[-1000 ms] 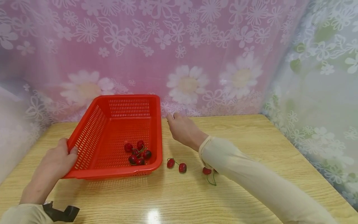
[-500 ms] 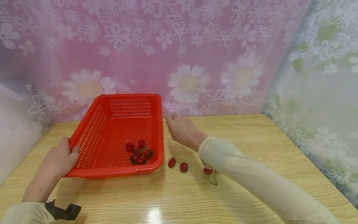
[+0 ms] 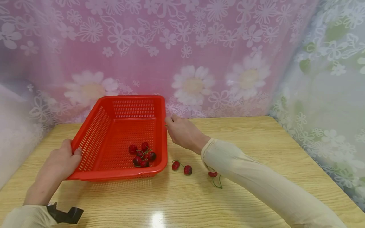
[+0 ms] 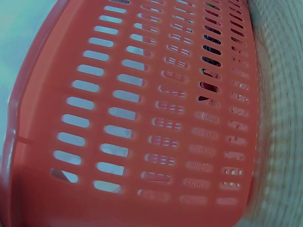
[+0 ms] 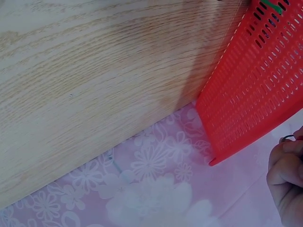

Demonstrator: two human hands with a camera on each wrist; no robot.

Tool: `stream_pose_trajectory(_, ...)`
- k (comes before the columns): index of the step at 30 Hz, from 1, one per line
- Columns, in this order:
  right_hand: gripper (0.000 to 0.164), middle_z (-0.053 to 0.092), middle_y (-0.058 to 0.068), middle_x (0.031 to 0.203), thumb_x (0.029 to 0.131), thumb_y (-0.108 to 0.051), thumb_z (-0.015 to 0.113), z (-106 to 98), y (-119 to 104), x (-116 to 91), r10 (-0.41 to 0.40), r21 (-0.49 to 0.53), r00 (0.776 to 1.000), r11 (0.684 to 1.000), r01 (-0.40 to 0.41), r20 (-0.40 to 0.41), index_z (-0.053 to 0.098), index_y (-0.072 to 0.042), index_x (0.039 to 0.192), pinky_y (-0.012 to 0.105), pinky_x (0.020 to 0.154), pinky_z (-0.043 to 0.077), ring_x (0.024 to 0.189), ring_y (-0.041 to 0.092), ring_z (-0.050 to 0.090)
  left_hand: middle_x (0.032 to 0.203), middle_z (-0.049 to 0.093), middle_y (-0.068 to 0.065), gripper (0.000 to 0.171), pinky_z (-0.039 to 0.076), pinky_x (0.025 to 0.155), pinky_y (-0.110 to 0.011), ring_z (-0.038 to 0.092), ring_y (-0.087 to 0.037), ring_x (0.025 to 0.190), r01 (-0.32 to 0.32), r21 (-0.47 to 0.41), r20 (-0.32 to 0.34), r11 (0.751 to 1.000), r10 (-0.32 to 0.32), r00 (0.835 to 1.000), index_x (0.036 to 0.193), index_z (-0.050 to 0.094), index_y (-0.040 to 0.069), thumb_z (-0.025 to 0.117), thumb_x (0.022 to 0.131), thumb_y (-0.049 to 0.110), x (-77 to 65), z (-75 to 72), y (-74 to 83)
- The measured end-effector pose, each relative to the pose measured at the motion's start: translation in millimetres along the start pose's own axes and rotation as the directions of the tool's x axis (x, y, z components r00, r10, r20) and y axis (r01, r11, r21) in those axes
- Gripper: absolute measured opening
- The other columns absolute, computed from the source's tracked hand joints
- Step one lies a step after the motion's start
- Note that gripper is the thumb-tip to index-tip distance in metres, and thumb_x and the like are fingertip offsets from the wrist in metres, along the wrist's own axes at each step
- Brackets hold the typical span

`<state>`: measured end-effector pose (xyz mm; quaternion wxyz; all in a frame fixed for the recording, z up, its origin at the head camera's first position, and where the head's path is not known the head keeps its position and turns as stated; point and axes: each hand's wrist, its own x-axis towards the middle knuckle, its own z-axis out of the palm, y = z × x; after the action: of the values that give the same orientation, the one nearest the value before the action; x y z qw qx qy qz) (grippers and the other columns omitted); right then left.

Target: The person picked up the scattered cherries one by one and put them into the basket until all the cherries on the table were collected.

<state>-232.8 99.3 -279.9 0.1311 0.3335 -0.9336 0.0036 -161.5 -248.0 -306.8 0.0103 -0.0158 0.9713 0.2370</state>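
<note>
In the head view, a red plastic basket (image 3: pixel 122 174) stands on the table, tilted a little. My left hand (image 3: pixel 58 161) grips its near left rim, thumb over the inside. Several dark red cherries (image 3: pixel 144 163) with green stems lie in its near right part. My right hand (image 3: pixel 183 131) is at the basket's right rim, fingers curled. In the right wrist view a thin stem (image 5: pixel 286 138) sticks out from those fingers, with a bit of red beside it; the rest of this cherry is hidden. The left wrist view shows the basket's slotted wall (image 4: pixel 156 109) close up.
Right of the basket a pair of cherries (image 3: pixel 187 170) joined by stems lies on the wooden table (image 3: pixel 182 202). Another cherry (image 3: pixel 212 174) lies partly under the right sleeve (image 3: pixel 245 164) in view. A pink flowered curtain (image 3: pixel 137 63) hangs behind the table.
My right hand has edged left to the basket's right rim, and a bit of green stem now shows at its fingertips. My left hand keeps its grip on the basket.
</note>
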Motion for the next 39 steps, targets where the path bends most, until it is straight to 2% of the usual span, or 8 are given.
stream_pose_trajectory(6,0.013,0.05,0.004,0.08,0.095,-0.019,0.046,-0.3,-4.3,2.0,-0.011,0.027,1.0,1.0,0.011,0.014,0.05,-0.007,0.099,0.025,0.056,0.049,0.062,0.014,0.049,0.069,0.055,-0.017,0.045,0.039,0.044,-0.033,0.051,-0.021,0.054,-0.01,0.005,-0.008,1.0,0.01,1.0,0.118,0.031,-0.017,0.034,0.094,0.022,0.3,-0.2,1.0)
stream_pose_trajectory(15,0.012,0.051,0.004,0.074,0.092,-0.018,0.051,0.2,-15.6,9.7,-0.071,-0.035,0.997,0.997,0.071,0.002,0.051,-0.006,0.097,0.027,0.052,0.048,0.055,0.016,0.049,0.069,0.055,-0.016,0.045,0.038,0.045,-0.032,0.05,-0.021,0.054,-0.012,0.011,-0.007,1.0,0.012,1.0,0.118,0.031,-0.017,0.034,0.095,0.022,-0.4,-1.9,-0.1)
stream_pose_trajectory(20,0.014,0.052,0.004,0.077,0.092,-0.016,0.05,-0.6,-24.8,15.0,-0.106,-0.095,0.993,0.989,0.111,0.048,0.055,-0.006,0.1,0.025,0.053,0.047,0.058,0.015,0.047,0.069,0.054,-0.017,0.046,0.039,0.045,-0.032,0.05,-0.021,0.053,-0.003,0.01,-0.001,1.0,0.003,1.0,0.118,0.03,-0.017,0.034,0.095,0.022,-0.6,-2.2,-1.1)
stream_pose_trajectory(27,0.025,0.057,0.009,0.096,0.091,-0.015,0.052,-2.5,-34.9,20.4,-0.121,-0.125,0.98,0.982,0.141,0.158,0.053,-0.006,0.114,0.026,0.052,0.05,0.061,0.015,0.05,0.07,0.055,-0.018,0.047,0.039,0.044,-0.032,0.051,-0.021,0.053,0.017,0.007,0.009,1.0,-0.017,1.0,0.12,0.028,-0.018,0.034,0.095,0.022,-0.1,-2.3,-0.4)
stream_pose_trajectory(34,0.023,0.057,0.007,0.093,0.087,-0.009,0.052,-5.2,-40.8,24.2,-0.145,-0.156,0.971,0.972,0.176,0.192,0.053,-0.008,0.11,0.023,0.046,0.045,0.059,0.014,0.048,0.069,0.055,-0.018,0.048,0.04,0.044,-0.032,0.051,-0.021,0.052,0.017,0.001,0.014,1.0,-0.017,1.0,0.12,0.028,-0.018,0.034,0.095,0.022,-0.3,-1.3,0.8)
stream_pose_trajectory(39,0.024,0.057,0.007,0.095,0.088,-0.01,0.052,-6.1,-44.4,27.0,-0.14,-0.152,0.967,0.973,0.174,0.212,0.053,-0.008,0.112,0.023,0.047,0.047,0.057,0.014,0.049,0.069,0.055,-0.018,0.047,0.04,0.044,-0.032,0.051,-0.021,0.052,0.009,-0.003,0.005,1.0,-0.009,1.0,0.12,0.028,-0.018,0.034,0.095,0.021,0.1,-0.4,0.5)
